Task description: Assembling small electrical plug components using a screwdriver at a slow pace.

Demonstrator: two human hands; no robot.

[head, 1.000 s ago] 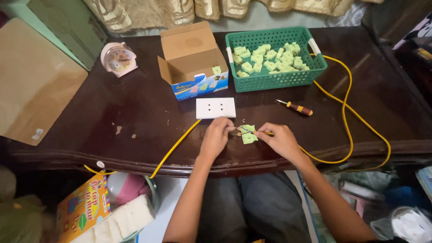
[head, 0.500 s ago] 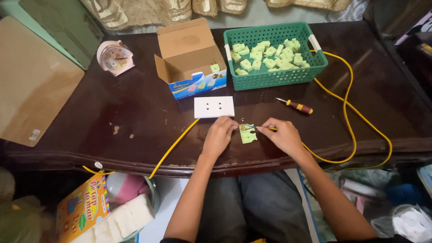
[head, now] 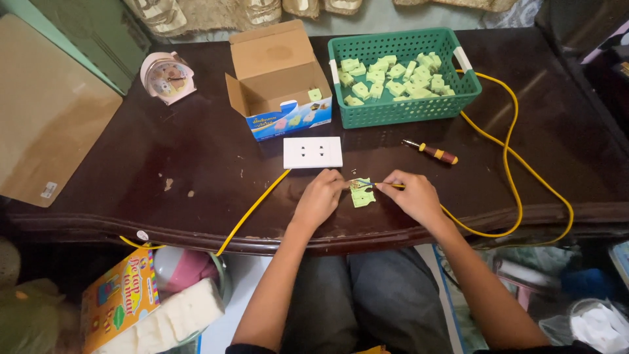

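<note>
Socket piece (head: 362, 194) lies between both hands' grips, seemingly pinched.

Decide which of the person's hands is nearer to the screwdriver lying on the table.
The right hand. It rests just below and slightly left of the screwdriver, while the left hand sits farther left, under the white socket plate, beyond the small green part.
</note>
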